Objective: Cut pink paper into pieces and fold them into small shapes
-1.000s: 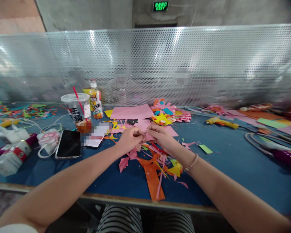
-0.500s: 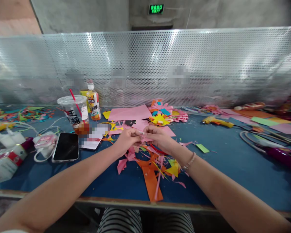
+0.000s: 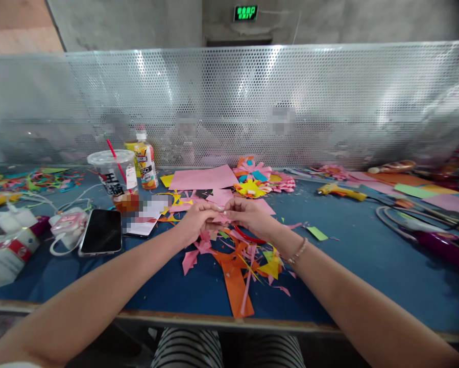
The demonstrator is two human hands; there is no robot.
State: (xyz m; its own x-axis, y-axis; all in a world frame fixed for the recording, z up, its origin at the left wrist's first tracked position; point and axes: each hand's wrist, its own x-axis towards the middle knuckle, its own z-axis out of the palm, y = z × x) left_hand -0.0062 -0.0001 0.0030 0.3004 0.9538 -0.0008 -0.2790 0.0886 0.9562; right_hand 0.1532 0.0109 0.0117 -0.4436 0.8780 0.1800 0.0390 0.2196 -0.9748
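My left hand (image 3: 199, 221) and my right hand (image 3: 248, 217) meet above the middle of the table, fingertips close together. Between them is a small piece of pink paper (image 3: 220, 218), pinched by both hands and mostly covered by the fingers. Something red and curved (image 3: 248, 235) shows just under my right hand; its kind is hard to make out. Below the hands lies a heap of paper scraps, with an orange strip (image 3: 237, 289), a yellow scrap (image 3: 271, 266) and pink scraps (image 3: 190, 260). Behind them are pink sheets (image 3: 202, 179) and paper flowers (image 3: 251, 188).
To the left stand a plastic cup (image 3: 114, 179) with a red straw, a drink bottle (image 3: 146, 161), a phone (image 3: 101, 231) and chargers (image 3: 66, 227) with cables. A yellow glue gun (image 3: 342, 192) lies right. A perforated metal screen (image 3: 229, 102) closes off the table's back.
My fingers have shifted slightly around the pink paper, and a bit more of it shows beneath the left fingers. The whole view has moved a little; the other things lie as before.
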